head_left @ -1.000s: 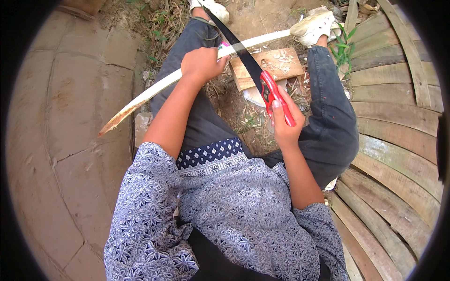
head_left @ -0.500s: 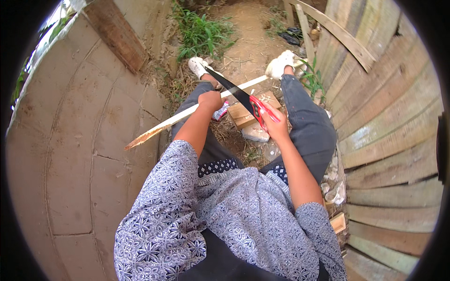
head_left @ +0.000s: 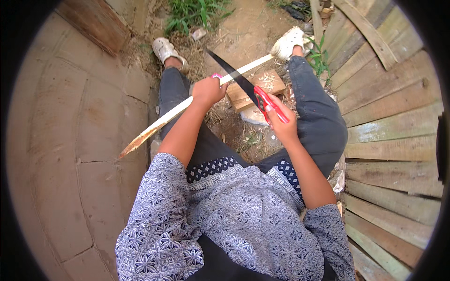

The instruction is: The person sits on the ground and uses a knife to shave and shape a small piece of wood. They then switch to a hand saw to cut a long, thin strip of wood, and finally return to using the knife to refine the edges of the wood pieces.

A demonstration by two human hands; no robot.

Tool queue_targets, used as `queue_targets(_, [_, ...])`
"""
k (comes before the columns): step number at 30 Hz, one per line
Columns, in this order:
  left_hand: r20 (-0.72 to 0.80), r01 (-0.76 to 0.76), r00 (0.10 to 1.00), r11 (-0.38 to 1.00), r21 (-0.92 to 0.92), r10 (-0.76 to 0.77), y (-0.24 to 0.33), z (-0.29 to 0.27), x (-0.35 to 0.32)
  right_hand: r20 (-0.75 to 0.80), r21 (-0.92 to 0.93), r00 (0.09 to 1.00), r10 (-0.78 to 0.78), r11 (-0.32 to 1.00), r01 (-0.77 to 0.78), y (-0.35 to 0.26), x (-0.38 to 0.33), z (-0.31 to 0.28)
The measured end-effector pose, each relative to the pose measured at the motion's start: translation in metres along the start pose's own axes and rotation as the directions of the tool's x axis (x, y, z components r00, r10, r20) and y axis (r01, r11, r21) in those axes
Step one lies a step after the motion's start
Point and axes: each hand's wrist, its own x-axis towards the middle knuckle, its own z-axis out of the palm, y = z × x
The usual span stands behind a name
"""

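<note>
My left hand (head_left: 207,91) is wrapped round a long pale wooden stick (head_left: 171,113). The stick slants from a rough, brownish pointed end at lower left up to my right shoe. My right hand (head_left: 282,117) grips the red handle of a hand saw (head_left: 242,83). Its dark blade crosses over the stick just right of my left hand, tip toward the upper left; whether the teeth touch the wood I cannot tell. Beneath them a wooden block (head_left: 257,90) with shavings on top rests on a whitish stone (head_left: 254,116). Something pink shows partly behind my left hand.
A block wall (head_left: 61,154) runs along the left, with a brown board (head_left: 93,24) near its top. A plank fence (head_left: 389,136) bounds the right side. White clogs (head_left: 165,50) are on my spread feet. Grass (head_left: 197,14) grows ahead on the dirt ground.
My left foot has shifted outward to the left, so my legs are wider apart. The view has also moved. Both hands keep their hold on the stick and the saw.
</note>
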Motion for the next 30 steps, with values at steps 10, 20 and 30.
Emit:
queue_targets(10, [0.003, -0.016, 1.000, 0.996, -0.090, 0.016, -0.015, 0.016, 0.006, 0.080, -0.154, 0.984, 0.157, 0.978, -0.143, -0.021, -0.004, -0.010])
queue_targets(20, [-0.010, -0.001, 1.000, 0.997, -0.079, 0.000, -0.022, 0.020, 0.011, 0.097, -0.212, 0.977, 0.192, 0.963, -0.168, -0.041, -0.037, -0.055])
queue_targets(30, [0.013, -0.008, 1.000, 0.997, -0.071, 0.009, -0.025, 0.024, 0.015, 0.011, -0.114, 0.971, 0.240, 0.965, -0.238, -0.045, -0.037, -0.043])
